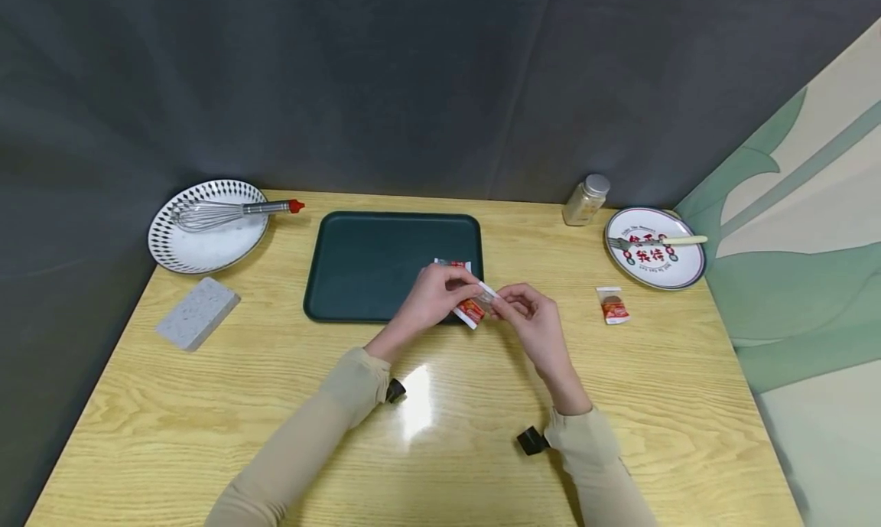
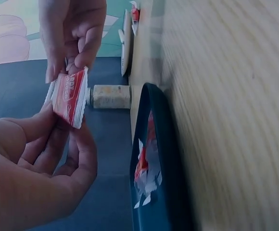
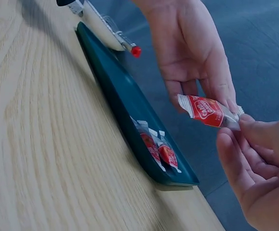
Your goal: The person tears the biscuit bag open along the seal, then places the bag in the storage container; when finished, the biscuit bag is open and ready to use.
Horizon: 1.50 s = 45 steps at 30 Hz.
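Note:
Both hands pinch one small red-and-clear snack packet (image 1: 487,293) between them, near the right front corner of the dark green tray (image 1: 372,271). My left hand (image 1: 440,291) grips one end with thumb and fingers; my right hand (image 1: 535,317) pinches the other. In the left wrist view, the packet (image 2: 69,98) has white crimped edges and red print. In the right wrist view, it (image 3: 207,110) is held above the level of the tray. Two similar packets (image 3: 167,155) lie in the tray's near end there, partly hidden behind my left hand in the head view.
Another red packet (image 1: 612,307) lies on the table at right, before a plate (image 1: 661,273) bearing a fork (image 1: 677,241). A shaker jar (image 1: 585,202) stands behind. At left are a patterned bowl (image 1: 196,252) with a whisk (image 1: 227,212) and a grey speckled block (image 1: 198,313).

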Available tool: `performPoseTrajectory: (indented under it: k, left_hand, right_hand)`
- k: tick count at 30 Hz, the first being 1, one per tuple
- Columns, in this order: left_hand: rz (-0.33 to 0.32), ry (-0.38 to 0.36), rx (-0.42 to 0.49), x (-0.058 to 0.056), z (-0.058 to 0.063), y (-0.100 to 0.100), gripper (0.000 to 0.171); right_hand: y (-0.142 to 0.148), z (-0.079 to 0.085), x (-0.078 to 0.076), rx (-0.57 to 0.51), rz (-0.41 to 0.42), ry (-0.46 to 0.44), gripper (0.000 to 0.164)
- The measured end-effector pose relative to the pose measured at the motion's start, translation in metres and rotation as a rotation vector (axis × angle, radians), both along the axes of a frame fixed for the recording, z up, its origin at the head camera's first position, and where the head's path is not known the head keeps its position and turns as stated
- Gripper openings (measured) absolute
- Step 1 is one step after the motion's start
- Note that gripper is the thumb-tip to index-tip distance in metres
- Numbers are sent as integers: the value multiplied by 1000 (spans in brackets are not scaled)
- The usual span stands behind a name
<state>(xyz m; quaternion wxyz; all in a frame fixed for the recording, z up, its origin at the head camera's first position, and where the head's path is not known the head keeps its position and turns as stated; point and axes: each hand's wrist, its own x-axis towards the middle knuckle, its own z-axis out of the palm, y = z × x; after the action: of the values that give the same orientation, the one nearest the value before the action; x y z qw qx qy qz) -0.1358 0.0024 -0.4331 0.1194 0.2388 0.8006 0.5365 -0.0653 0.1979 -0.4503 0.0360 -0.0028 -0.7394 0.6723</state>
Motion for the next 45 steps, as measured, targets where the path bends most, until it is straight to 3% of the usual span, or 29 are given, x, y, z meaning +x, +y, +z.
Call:
performPoseTrajectory:
  k: [6, 9, 17, 24, 34, 40, 45]
  left_hand:
    - [-136, -38, -19, -7, 6, -5, 15]
    - [-187, -23, -31, -9, 8, -5, 15]
    - [-187, -15, -60, -15, 14, -8, 12]
    - [-248, -26, -63, -16, 19, -12, 12]
    - [-190, -8, -56, -14, 14, -10, 15]
    - [-181, 24, -64, -14, 13, -8, 15]
    - [-152, -7, -19, -10, 11, -4, 16]
  right_hand:
    - [-4, -1, -1, 40, -50, 7, 11]
    - [-6, 0, -1, 61, -49, 13, 12]
    - [-10, -2, 0, -34, -62, 18, 10]
    - [-12, -5, -1, -80, -73, 29, 7]
    - [-24, -7, -1, -67, -133, 96, 15]
    - [-27, -8, -7, -28, -157, 103, 7]
    - [-32, -12, -11, -1, -210, 174, 8]
